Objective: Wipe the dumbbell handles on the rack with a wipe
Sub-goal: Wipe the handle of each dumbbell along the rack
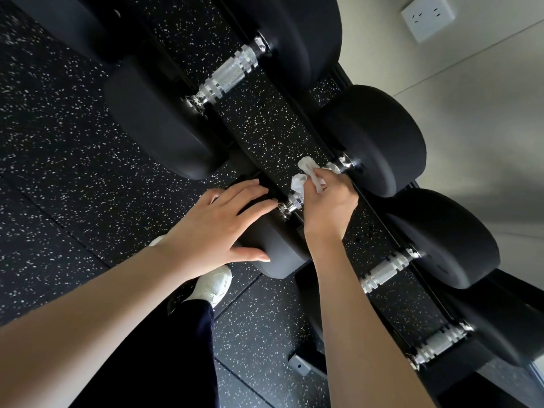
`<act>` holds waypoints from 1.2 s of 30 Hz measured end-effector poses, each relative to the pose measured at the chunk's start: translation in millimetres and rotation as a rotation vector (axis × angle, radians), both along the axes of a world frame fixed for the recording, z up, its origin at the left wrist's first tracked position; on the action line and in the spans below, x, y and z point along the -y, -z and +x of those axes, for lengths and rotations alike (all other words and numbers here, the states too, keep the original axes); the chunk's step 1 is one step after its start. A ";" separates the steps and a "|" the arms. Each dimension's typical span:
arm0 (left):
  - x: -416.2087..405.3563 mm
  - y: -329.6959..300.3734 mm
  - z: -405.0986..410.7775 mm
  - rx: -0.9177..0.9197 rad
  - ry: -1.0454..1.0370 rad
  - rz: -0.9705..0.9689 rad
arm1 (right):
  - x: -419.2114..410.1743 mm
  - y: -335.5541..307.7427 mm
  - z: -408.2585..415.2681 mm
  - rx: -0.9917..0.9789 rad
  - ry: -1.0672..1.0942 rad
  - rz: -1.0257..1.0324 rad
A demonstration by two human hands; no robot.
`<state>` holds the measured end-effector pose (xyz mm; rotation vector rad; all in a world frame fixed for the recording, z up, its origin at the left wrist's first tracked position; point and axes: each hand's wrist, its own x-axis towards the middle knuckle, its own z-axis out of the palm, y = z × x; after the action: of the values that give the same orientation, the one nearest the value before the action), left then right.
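Note:
Several black dumbbells with silver knurled handles lie side by side on a black rack [341, 81]. My right hand [329, 201] grips the handle [294, 201] of the middle dumbbell through a white wipe [306, 175], whose crumpled ends stick out above my fingers. Most of that handle is hidden under the hand. My left hand [223, 228] rests with spread, straight fingers on the near head [276, 251] of the same dumbbell. Bare handles show on the dumbbell above [226, 75] and on two below [385, 272], [438, 343].
Black speckled rubber flooring [59, 142] lies under and left of the rack. A grey wall with a white socket [426, 16] stands behind the rack at right. My white shoe [215, 284] and dark trouser leg are just below the left hand.

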<state>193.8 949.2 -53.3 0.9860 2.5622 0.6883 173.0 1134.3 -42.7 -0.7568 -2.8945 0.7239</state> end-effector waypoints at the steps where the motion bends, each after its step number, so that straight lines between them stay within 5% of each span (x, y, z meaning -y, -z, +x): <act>1: 0.1 0.3 -0.1 -0.002 0.000 0.000 | -1.3 0.5 -1.6 -0.019 0.008 0.004; 10: 0.1 1.4 0.7 0.002 -0.011 0.011 | -13.6 -1.6 -16.3 -0.162 0.133 0.055; 18: 0.8 -0.3 0.7 0.001 0.000 -0.006 | -4.5 4.7 -14.1 -0.384 0.429 -0.135; 36: 10.2 -51.9 -18.0 -0.074 0.030 -0.164 | 4.2 -59.8 18.6 -0.086 0.564 -0.832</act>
<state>175.8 939.0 -1.4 1.0101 2.6127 0.4334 191.6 1130.2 17.1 -1.4535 -2.0362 1.7923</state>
